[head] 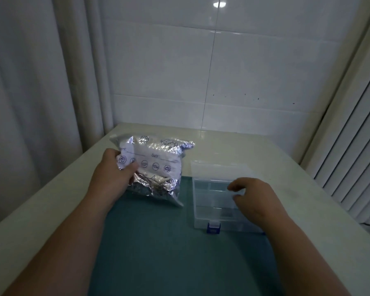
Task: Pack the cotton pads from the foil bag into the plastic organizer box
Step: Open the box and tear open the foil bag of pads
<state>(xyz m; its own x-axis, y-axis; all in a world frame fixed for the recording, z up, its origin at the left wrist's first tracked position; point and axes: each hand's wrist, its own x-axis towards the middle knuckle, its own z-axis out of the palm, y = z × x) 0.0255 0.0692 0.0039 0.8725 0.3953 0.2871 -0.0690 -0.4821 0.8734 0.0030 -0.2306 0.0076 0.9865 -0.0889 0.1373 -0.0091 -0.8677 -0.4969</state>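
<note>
A crinkled silver foil bag (pixel 156 167) with a white printed label lies at the far left of the teal mat. My left hand (pixel 113 174) grips its left edge, thumb over the front. To the right stands the clear plastic organizer box (pixel 212 189), with inner dividers and a blue latch at its front. The lid's state is unclear. My right hand (pixel 254 199) hovers over the box's right side, fingers loosely curled and holding nothing. No cotton pads show outside the bag.
The teal mat (pixel 169 242) covers the middle of a white table (pixel 308 189) set against a tiled wall. Curtains hang at the left, and a ribbed white panel stands at the right.
</note>
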